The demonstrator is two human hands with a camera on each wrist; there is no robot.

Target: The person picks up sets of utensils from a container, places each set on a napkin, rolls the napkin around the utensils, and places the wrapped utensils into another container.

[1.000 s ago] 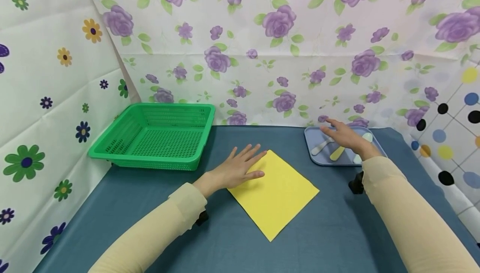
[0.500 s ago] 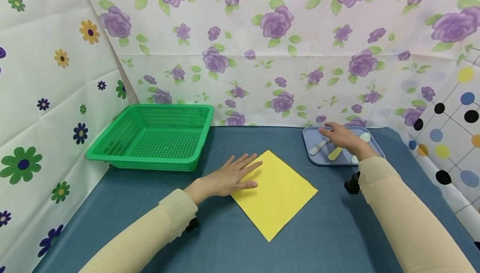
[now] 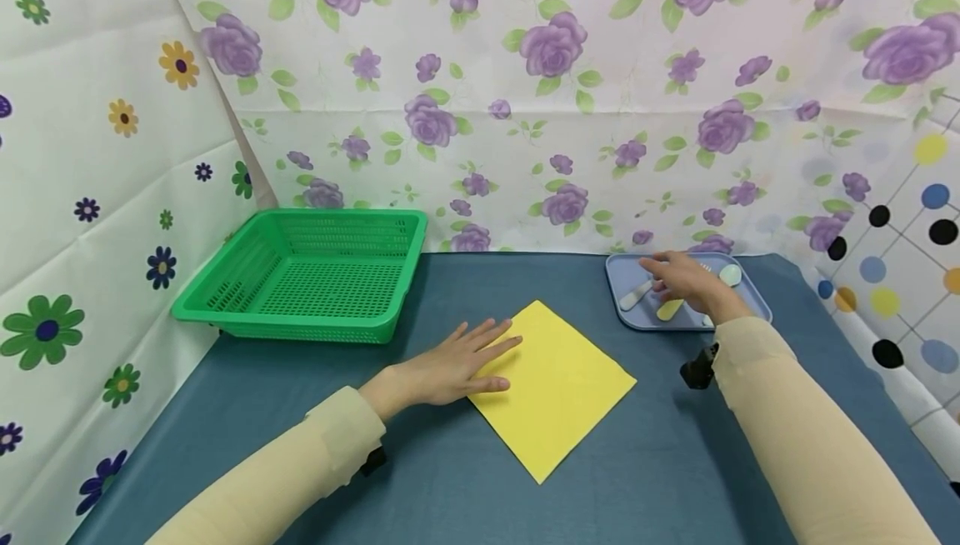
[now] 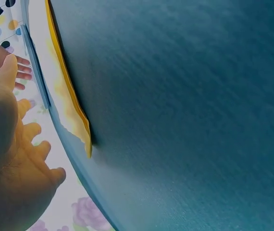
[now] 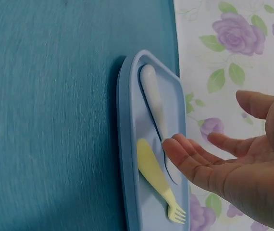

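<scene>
My left hand (image 3: 450,366) is spread, palm down, over the left corner of a thin yellow square sheet (image 3: 558,387), which lies flat like a napkin. It holds nothing. At the right, my right hand (image 3: 690,282) hovers over a blue tray (image 3: 628,317), fingers loosely bent. In the right wrist view its fingertips overlap the neck of a white-handled utensil (image 5: 152,91). Beside that lies a yellow fork (image 5: 154,173), its tines pointing away from the near rim. The white bowl of a spoon (image 3: 730,275) shows behind the right hand, which hides other parts of the tray.
A green slotted basket (image 3: 300,327) stands at the back left of the blue-covered table (image 3: 600,478). Floral sheeting (image 3: 510,178) hangs along the back edge, and more patterned sheets close off both sides.
My left hand has drifted left and slightly toward me over the yellow sheet. The right hand's fingers have bent down closer to the utensils. The view has shifted slightly.
</scene>
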